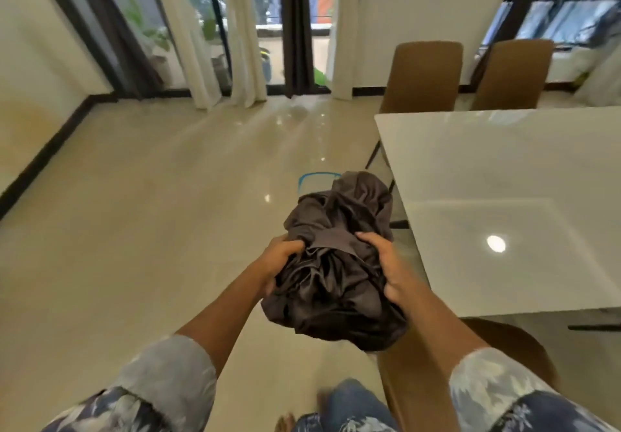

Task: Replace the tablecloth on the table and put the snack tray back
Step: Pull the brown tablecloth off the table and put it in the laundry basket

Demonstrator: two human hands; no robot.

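Note:
A bunched-up dark grey tablecloth [336, 263] hangs in front of me, gripped from both sides. My left hand [280, 260] clutches its left side and my right hand [389, 267] clutches its right side. The white glossy table [504, 179] stands to the right with its top bare. A clear container with a blue rim [312, 181] shows on the floor just beyond the cloth, mostly hidden by it; I cannot tell whether it is the snack tray.
Two brown chairs [423, 75] stand at the table's far side, and another brown chair [470, 364] sits below my right arm. Glossy beige floor [151, 213] spreads to the left. Curtains [242, 28] and glass doors line the far wall.

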